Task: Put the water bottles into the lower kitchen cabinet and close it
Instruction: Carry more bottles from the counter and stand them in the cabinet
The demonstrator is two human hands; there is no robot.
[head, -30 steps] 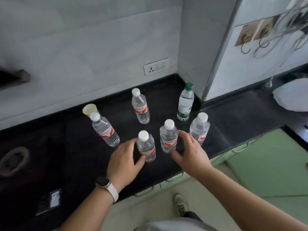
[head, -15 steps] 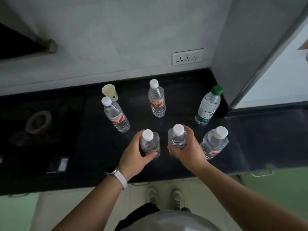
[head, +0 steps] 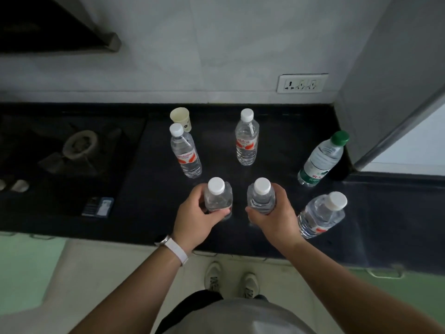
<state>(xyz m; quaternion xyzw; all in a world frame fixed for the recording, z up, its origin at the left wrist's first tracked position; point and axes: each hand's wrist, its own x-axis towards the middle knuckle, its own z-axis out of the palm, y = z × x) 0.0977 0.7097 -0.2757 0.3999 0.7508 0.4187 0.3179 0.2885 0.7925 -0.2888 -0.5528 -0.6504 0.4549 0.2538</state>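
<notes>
Several clear water bottles stand on the black countertop [head: 144,196]. My left hand [head: 195,218] grips a white-capped bottle [head: 218,196] near the front edge. My right hand [head: 274,218] grips a second white-capped bottle [head: 261,195] right beside it. Two more red-labelled bottles stand behind, one at the left [head: 185,153] and one in the middle [head: 246,138]. A green-capped bottle [head: 322,157] stands at the right by the wall corner, and another white-capped bottle [head: 322,213] stands just right of my right hand. Green lower cabinet fronts [head: 409,280] show below the counter edge.
A paper cup [head: 180,118] stands behind the left rear bottle. A gas hob [head: 79,145] fills the counter's left part, with a small dark card [head: 98,206] at its front. A wall socket [head: 302,83] sits above the counter. My shoes [head: 231,283] are on the floor below.
Both hands went from reaching toward the two front bottles to closing round them. The view swung from looking right along the counter to looking straight down.
</notes>
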